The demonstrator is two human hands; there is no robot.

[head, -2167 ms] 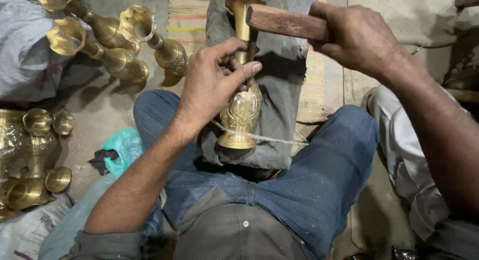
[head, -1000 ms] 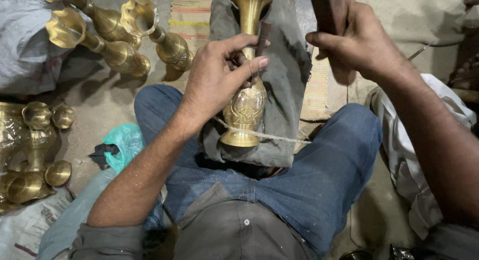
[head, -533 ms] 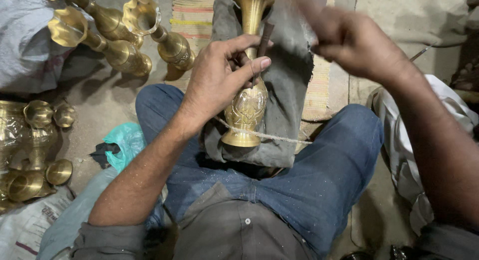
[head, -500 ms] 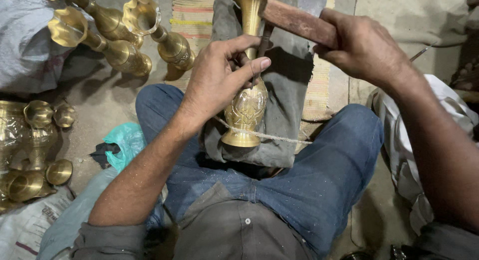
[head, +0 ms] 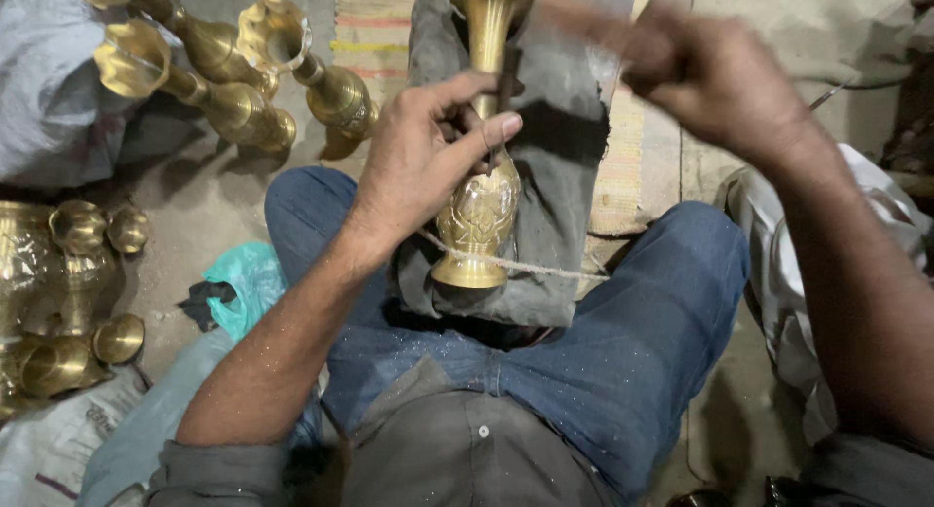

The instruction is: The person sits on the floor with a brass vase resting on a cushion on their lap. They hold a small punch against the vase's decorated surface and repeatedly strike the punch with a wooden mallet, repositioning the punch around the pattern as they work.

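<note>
An engraved brass vase [head: 477, 215] lies on a grey cloth [head: 569, 166] between my knees, its flared mouth pointing away from me. A thin string [head: 545, 267] runs across its foot. My left hand [head: 418, 157] wraps the vase's neck and pinches a small dark punch [head: 505, 84] against it. My right hand [head: 720, 79] is blurred with motion at the upper right, closed on a wooden hammer handle [head: 574, 20] that streaks toward the top of the vase.
Several finished brass vases [head: 238, 113] lie on the floor at the upper left, and more brass pieces [head: 68, 303] crowd the left edge. A teal plastic bag [head: 248, 283] lies by my left thigh. A striped mat [head: 375, 25] is ahead and a white cloth [head: 808, 235] is at my right.
My right hand has swung the hammer up and down over the vase and is blurred mid-swing now. The left hand, punch and vase have stayed in place.
</note>
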